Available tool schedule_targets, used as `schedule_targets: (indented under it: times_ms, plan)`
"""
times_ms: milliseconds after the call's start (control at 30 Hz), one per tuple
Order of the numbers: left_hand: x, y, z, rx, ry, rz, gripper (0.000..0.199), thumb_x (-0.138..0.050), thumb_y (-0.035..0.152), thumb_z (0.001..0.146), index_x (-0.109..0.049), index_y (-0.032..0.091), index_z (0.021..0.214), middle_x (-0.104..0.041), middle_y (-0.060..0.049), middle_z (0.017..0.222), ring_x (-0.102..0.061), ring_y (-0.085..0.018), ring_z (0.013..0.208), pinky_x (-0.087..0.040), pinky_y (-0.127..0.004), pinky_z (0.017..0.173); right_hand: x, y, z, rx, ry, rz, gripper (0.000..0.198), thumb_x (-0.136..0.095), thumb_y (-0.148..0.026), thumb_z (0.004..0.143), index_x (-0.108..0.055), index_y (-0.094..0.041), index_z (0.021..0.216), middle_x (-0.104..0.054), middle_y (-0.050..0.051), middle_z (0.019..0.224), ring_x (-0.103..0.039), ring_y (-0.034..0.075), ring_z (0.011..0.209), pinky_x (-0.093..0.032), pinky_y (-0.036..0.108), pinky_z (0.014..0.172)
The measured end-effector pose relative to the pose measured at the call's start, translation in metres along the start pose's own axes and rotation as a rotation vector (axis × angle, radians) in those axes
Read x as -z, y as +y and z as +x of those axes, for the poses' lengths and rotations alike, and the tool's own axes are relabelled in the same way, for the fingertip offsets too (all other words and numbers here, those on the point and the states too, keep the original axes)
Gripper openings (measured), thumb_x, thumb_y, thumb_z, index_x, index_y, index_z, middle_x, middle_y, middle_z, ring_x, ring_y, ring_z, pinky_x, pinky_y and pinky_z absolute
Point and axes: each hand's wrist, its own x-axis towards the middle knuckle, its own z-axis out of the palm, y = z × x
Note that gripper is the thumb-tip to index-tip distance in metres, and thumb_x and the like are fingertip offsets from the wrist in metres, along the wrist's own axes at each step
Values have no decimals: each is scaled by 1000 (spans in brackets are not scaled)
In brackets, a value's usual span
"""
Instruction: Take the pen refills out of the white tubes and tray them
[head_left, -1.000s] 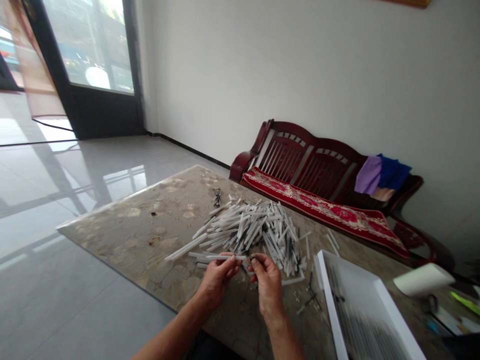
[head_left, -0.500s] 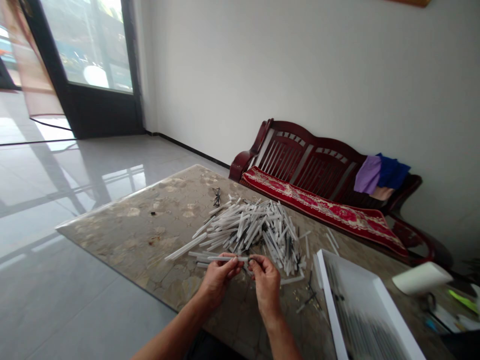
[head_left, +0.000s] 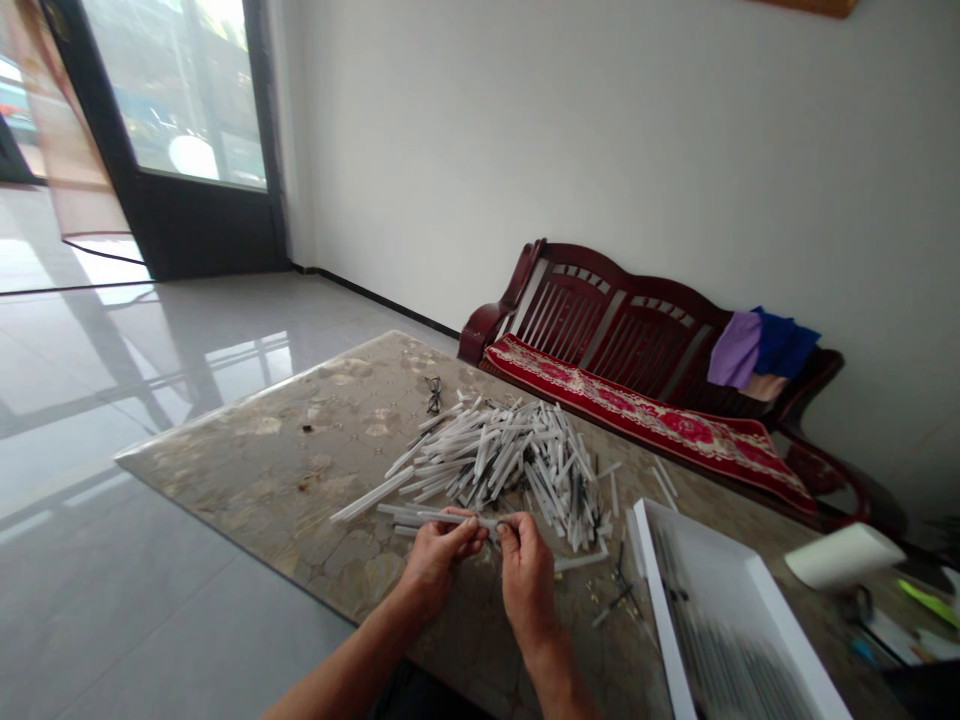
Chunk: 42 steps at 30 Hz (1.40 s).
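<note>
Between both hands lies a thin whitish tube, held level above the near edge of the pile. My left hand is closed round its middle, thumb on top. At the tube's right end, my right hand pinches with thumb and forefinger; what sits at that tip is mostly hidden by the fingers. Just beyond the hands spreads a heap of similar white tubes, some with dark parts inside. Several thin dark pieces and small brass-coloured bits lie right of my right hand.
A white open box with rows of thin dark sticks stands at the right. Past it lies a white roll. A small black bundle sits behind the heap on the patterned table. A red wooden bench stands beyond.
My right hand has turned slightly at the tube's right end, its fingers curling in more and its thumb coming up on top. My left hand has stayed nearly still.
</note>
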Motion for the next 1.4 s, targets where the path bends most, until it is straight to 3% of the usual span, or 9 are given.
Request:
schedule_targets:
  times_ms: [200, 333, 467, 567, 733, 900, 1100, 1267, 1400]
  plan:
    - [0, -2, -1, -21, -1, 52, 38, -94, 36, 52, -68, 15, 70, -71, -2, 60, -64, -13, 58, -48, -21, 56, 2, 2, 1, 15, -69, -91, 41, -35, -48, 99, -53, -24, 70, -59, -1, 58, -56, 16, 53, -36, 25, 51]
    - [1, -2, 1, -5, 3, 56, 37, -94, 36, 53, -68, 15, 70, -72, -2, 62, -65, -14, 60, -49, -21, 58, 9, 2, 1, -14, -174, -3, 41, -34, -50, 100, -60, -23, 83, -64, 0, 67, -59, 15, 60, -41, 23, 55]
    - [1, -6, 2, 11, -18, 79, 38, -93, 37, 53, -67, 15, 69, -71, -1, 60, -66, -16, 60, -50, -23, 59, 10, 3, 1, 32, -109, -61, 41, -40, -51, 97, -58, -23, 73, -63, 1, 65, -58, 16, 61, -40, 25, 57]
    - [2, -8, 2, -6, -21, 100, 37, -93, 38, 55, -68, 15, 70, -70, -1, 60, -66, -16, 60, -51, -23, 58, 9, 5, 1, -51, -129, -51, 51, -35, -54, 98, -55, -24, 62, -57, 0, 52, -54, 16, 50, -36, 26, 50]
    - [1, -6, 0, -8, -16, 124, 36, -92, 38, 55, -69, 15, 69, -71, -2, 61, -66, -17, 60, -52, -25, 59, 15, 4, -2, -34, -144, 46, 42, -41, -53, 98, -64, -22, 81, -67, 1, 69, -60, 16, 61, -40, 24, 55]
    - [-1, -5, -3, -1, -28, 191, 38, -92, 42, 54, -70, 15, 70, -71, -2, 60, -67, -18, 60, -52, -25, 58, 14, 8, -5, -109, -101, 6, 52, -39, -60, 95, -56, -24, 62, -54, -1, 49, -50, 15, 48, -35, 27, 50]
    - [0, -5, -4, -24, -38, 219, 37, -90, 43, 57, -71, 15, 70, -71, -3, 61, -68, -18, 61, -53, -26, 59, 17, 7, -8, -114, -152, 66, 40, -44, -54, 95, -63, -22, 81, -68, 1, 71, -60, 17, 63, -41, 25, 57]
    - [1, -9, -2, -21, -101, 259, 37, -91, 42, 56, -71, 14, 70, -71, -4, 59, -67, -19, 57, -53, -26, 55, 19, 8, -8, -115, -53, -18, 49, -42, -61, 93, -55, -23, 64, -58, -1, 53, -51, 15, 51, -35, 25, 50]
    - [0, -9, -1, -23, -92, 272, 36, -90, 42, 57, -71, 14, 70, -72, -4, 58, -66, -18, 55, -52, -25, 54, 24, 8, -14, -128, -122, 44, 47, -40, -60, 95, -62, -23, 75, -62, 0, 60, -57, 16, 56, -40, 25, 53]
